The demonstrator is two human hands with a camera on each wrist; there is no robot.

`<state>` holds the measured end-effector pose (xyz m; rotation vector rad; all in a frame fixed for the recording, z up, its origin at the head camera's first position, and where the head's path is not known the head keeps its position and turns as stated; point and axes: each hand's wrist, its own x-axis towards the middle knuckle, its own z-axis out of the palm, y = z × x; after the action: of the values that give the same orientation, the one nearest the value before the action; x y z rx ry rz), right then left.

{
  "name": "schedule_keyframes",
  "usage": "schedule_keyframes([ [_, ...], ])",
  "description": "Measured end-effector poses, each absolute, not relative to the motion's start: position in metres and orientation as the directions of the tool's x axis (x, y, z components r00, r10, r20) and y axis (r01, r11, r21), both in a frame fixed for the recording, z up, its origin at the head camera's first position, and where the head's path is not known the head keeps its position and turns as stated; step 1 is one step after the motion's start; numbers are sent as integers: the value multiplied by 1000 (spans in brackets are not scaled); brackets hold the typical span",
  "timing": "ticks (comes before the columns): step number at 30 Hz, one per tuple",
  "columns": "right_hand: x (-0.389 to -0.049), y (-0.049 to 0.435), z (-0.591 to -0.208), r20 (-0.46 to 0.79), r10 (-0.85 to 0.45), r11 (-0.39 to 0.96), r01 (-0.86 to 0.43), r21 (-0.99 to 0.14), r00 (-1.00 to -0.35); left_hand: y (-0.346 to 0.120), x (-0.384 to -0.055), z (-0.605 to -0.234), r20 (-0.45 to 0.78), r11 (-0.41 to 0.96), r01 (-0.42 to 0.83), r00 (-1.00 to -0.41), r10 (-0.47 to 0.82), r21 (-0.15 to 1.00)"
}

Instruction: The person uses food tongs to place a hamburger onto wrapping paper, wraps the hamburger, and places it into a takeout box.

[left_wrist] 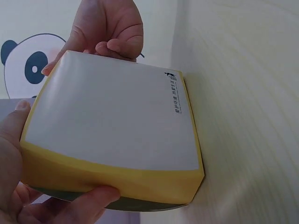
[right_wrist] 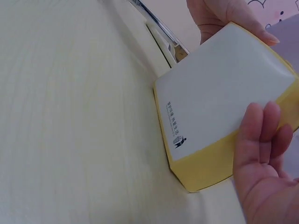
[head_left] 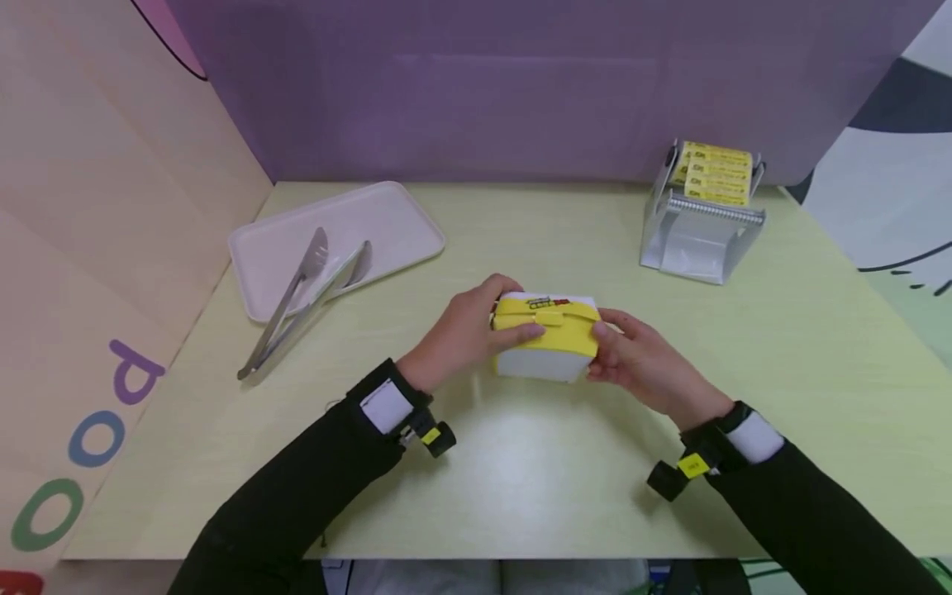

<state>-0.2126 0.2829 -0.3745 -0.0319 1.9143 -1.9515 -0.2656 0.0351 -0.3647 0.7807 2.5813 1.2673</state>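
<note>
A lidded takeaway food box (head_left: 546, 364), white with a yellow band and a front tab, sits between both hands over the table. My left hand (head_left: 468, 329) grips its left side, thumb laid across the yellow front beside the tab. At the right side my right hand (head_left: 635, 361) holds the box, its thumb at the front right corner and the other fingers along the side wall. The left wrist view shows a plain white wall of the box (left_wrist: 112, 112) with small dark print. In the right wrist view the right fingers (right_wrist: 252, 135) lie against the yellow edge.
A white tray (head_left: 402, 219) lies at the back left, with metal tongs (head_left: 286, 310) resting partly on it and partly on the table (head_left: 744, 347). At the back right stands a metal dispenser (head_left: 699, 240) with a roll of yellow labels (head_left: 717, 173). A purple panel rises behind.
</note>
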Motion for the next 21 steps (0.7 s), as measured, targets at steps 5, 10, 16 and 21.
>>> schedule_keyframes([
  [5,-214,284,-376,-242,-357,26,249,-968,-902,33,-267,-365,114,493,435,-825,554,753],
  [10,-217,279,-362,62,-250,532,-191,-825,-966,28,-267,-364,132,499,462,-817,561,733],
  [16,-216,251,-350,529,-336,698,-583,-415,-779,28,-268,-364,166,508,508,-802,574,695],
  [21,-219,239,-352,514,-363,707,-589,-391,-777,30,-267,-367,174,522,530,-793,584,669],
])
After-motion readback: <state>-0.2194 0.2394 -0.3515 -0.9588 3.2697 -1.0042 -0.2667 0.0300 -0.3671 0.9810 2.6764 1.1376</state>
